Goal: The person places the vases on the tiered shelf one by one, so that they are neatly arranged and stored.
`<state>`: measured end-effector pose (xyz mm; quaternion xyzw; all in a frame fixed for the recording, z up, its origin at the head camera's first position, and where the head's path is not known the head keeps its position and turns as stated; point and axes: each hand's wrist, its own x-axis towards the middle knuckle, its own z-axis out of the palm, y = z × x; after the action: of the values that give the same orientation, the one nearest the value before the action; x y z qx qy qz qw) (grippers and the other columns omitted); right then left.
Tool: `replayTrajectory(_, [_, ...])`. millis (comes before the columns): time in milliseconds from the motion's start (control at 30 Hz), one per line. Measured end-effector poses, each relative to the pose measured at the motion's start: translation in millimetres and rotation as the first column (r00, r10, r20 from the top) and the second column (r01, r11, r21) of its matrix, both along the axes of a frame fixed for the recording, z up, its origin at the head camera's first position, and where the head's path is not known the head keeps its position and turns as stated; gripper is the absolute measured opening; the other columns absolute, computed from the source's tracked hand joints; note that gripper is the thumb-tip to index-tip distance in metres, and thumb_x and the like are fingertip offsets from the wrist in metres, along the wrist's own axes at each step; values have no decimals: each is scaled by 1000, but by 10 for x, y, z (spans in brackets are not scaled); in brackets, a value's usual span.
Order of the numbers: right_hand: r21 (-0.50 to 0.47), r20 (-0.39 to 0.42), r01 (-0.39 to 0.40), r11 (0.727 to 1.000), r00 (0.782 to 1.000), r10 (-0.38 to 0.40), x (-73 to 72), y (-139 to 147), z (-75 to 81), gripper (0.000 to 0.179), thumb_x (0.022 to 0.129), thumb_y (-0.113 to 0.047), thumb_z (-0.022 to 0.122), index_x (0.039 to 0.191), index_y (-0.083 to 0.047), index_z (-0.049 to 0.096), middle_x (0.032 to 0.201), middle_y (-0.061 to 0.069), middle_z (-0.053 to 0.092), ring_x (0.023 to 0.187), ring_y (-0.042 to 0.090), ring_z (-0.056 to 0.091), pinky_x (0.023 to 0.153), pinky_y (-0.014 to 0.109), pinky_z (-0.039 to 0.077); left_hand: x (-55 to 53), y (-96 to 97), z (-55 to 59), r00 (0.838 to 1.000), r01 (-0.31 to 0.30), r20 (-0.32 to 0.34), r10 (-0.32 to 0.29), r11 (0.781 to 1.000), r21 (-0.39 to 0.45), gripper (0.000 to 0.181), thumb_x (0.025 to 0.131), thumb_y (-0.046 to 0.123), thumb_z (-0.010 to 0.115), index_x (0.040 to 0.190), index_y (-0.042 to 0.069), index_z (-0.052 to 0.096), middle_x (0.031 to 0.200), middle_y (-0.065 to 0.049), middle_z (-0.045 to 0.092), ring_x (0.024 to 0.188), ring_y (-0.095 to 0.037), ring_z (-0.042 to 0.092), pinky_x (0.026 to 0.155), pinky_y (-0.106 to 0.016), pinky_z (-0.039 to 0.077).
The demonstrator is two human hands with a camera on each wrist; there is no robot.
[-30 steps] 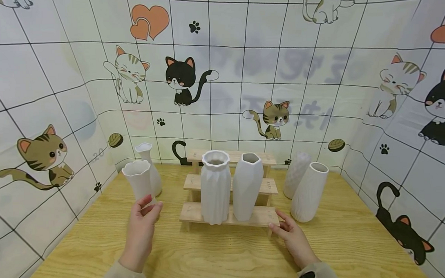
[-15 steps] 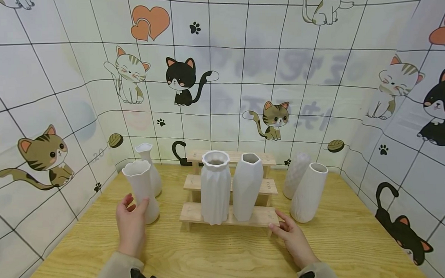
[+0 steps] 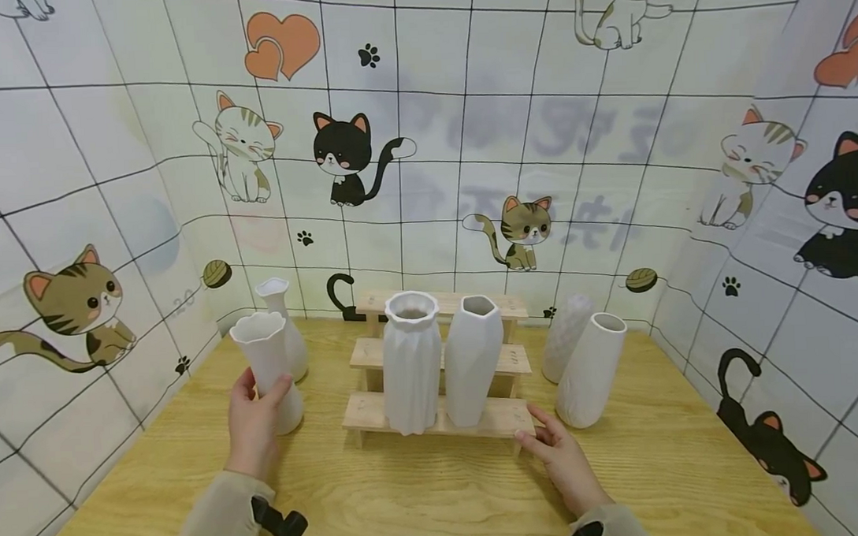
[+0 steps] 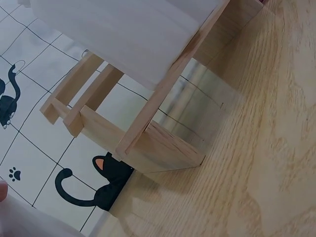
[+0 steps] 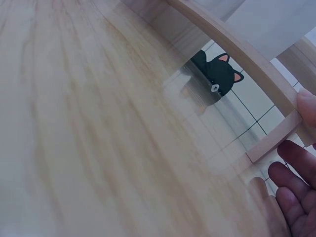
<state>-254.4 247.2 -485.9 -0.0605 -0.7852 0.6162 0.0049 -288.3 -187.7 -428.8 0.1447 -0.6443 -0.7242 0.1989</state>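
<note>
On the left, my left hand [image 3: 255, 420] grips a white scallop-rimmed vase [image 3: 265, 356], its thumb across the front and its fingers round the far left side. My right hand [image 3: 563, 460] holds the right end of the lowest step of a wooden stepped stand [image 3: 505, 417]. In the right wrist view the thumb [image 5: 307, 104] lies at the step's end and the other fingers [image 5: 291, 190] are lower, beside the leg. Two white vases stand upright on that lowest step: a ribbed vase [image 3: 411, 371] and a faceted vase [image 3: 475, 365].
A narrow-necked white vase [image 3: 295, 348] stands behind the held one. Right of the stand are a smooth-rimmed white vase [image 3: 594, 373] and a textured white vase [image 3: 564, 334]. The wooden table [image 3: 409, 497] meets walls [image 3: 432, 165] covered in a cat-print sheet.
My left hand has shifted left and closed round the scallop-rimmed vase. The right hand keeps its hold on the step. The head view has turned very slightly.
</note>
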Motion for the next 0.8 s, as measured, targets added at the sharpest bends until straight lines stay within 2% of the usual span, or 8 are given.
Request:
replayTrajectory(167, [0, 0, 7, 1000, 1000, -7, -1, -4, -6, 75, 85, -39, 73, 147, -15, 39, 129, 19, 55, 120, 30, 46, 95, 47, 40, -50, 0, -25, 999, 26, -26, -26, 1000, -7, 75, 91, 17, 69, 149, 0, 25, 147, -16, 34, 132, -31, 32, 110, -49, 25])
replayTrajectory(433, [-9, -6, 3, 1000, 1000, -3, -6, -1, -21, 74, 85, -38, 72, 147, -14, 39, 129, 20, 54, 121, 31, 44, 97, 50, 39, -87, -14, -43, 1000, 10, -21, -11, 999, -48, 71, 90, 16, 69, 148, 0, 29, 144, -17, 37, 130, -31, 35, 109, -49, 26])
replayTrajectory(800, [-15, -6, 1, 1000, 1000, -1, -7, -6, -17, 74, 86, -38, 72, 147, -14, 38, 129, 19, 54, 121, 31, 44, 97, 49, 39, -78, -41, -22, 1000, -12, 10, 13, 996, -86, 69, 88, 22, 72, 143, 0, 36, 139, -18, 42, 125, -31, 39, 107, -49, 29])
